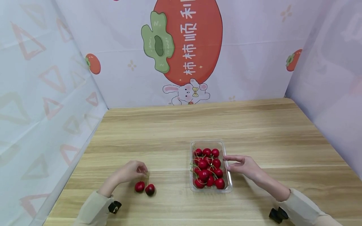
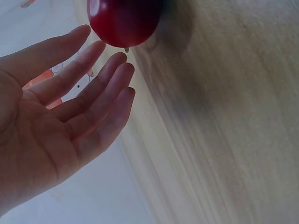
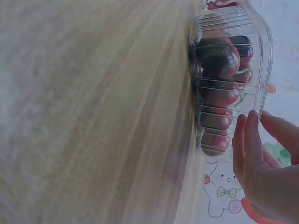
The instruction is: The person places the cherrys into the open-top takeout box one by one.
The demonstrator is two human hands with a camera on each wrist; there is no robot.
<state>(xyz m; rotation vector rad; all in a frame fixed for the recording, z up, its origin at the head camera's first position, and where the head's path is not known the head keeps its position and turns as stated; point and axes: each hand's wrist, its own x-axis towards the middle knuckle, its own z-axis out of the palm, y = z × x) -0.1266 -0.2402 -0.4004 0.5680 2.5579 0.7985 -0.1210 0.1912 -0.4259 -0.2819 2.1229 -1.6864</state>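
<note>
Two dark red cherries, a left one (image 1: 139, 186) and a right one (image 1: 150, 190), lie on the table by my left hand (image 1: 133, 171). Its fingertips are right at the upper end of a thin stem (image 1: 147, 179). Seen from the left wrist, the fingers are gently bent and spread, with a cherry (image 2: 124, 21) just past the tips. My right hand (image 1: 246, 168) pinches the right rim of a clear plastic container (image 1: 229, 185), with finger and thumb on either side of the edge. Several red cherries with green stems (image 1: 208, 168) fill this container.
The wooden table (image 1: 169, 131) runs back to a printed cloth wall (image 1: 249, 72). Patterned cloth also hangs along the left side (image 1: 42, 125) and the right side (image 1: 333, 94). Small black devices sit by both sleeves.
</note>
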